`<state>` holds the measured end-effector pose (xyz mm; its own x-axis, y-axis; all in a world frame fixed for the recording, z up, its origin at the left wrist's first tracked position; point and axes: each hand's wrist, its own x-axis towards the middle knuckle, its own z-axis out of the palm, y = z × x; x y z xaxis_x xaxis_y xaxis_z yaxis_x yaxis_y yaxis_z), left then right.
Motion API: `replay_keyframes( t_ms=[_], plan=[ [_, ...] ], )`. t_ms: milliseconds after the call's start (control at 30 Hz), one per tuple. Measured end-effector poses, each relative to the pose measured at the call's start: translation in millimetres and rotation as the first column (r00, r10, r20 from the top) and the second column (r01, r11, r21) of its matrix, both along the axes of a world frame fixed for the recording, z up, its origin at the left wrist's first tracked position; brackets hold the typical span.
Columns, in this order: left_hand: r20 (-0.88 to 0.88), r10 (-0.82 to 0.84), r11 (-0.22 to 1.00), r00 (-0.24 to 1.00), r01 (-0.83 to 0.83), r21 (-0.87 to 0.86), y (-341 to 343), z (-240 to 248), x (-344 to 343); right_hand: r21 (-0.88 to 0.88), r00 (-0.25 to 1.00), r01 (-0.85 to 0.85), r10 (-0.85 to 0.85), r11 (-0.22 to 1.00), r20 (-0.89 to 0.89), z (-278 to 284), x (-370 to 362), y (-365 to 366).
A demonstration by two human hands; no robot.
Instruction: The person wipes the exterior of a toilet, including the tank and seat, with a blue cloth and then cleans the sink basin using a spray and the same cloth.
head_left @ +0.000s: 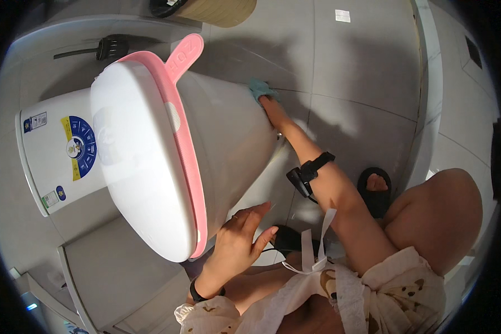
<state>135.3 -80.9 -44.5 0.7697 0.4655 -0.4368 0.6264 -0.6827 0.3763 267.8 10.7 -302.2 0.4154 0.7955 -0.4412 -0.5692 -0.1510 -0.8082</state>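
A white toilet (222,139) with its lid (139,161) down fills the left and middle of the view. Between lid and bowl runs a pink seat cover (186,145) with a tab sticking out at the far end. My right hand (274,114) reaches to the base of the toilet, low by the floor, and presses a blue-green cloth (260,89) there; its fingers are partly hidden. Nearer to me, my left hand (238,238) is beside the bowl's near end, holding nothing, with thumb and fingers apart. Whether it touches the bowl I cannot tell.
The white tank (61,150) with stickers stands left of the lid. A black toilet brush (108,49) lies far left, and a beige bin (222,11) is at the back. A grey cabinet (117,267) stands near left. My slippered foot (376,186) is at right.
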Motion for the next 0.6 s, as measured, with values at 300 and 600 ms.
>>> replay_keyframes(
  t_ms=[300,600],
  plan=[
    [0.076,0.072,0.996,0.994,-0.067,-0.063,-4,13,-16,-0.039,0.99,0.112,-0.115,0.993,-0.083,61,-30,-43],
    [0.259,-0.164,0.984,0.952,0.177,-0.028,-20,39,-33,0.451,0.993,-0.041,-0.012,0.892,0.114,143,55,-12]
  ],
)
